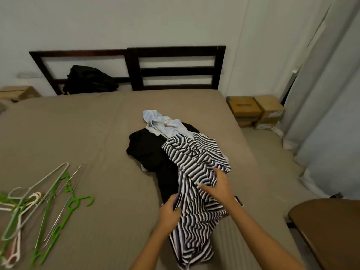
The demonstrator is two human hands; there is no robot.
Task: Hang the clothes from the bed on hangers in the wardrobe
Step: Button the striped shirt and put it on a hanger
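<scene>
Hangers [39,201]: heaped at the bed's left, hooks interlocked; several may be dragged up when one is taken.
Bed [97,133]: bare sheet is left between hangers and clothes for spreading.
Left hand [171,209]: the striped shirt's [196,162] edge is gripped by curled fingers.
Striped shirt: draped over the black garment [148,151], which may be pulled along.
Right hand [218,186]: laid on the stripes; whether fabric is pinched cannot be told.
Chair [327,230]: near the bed's right edge, narrowing passage.
</scene>
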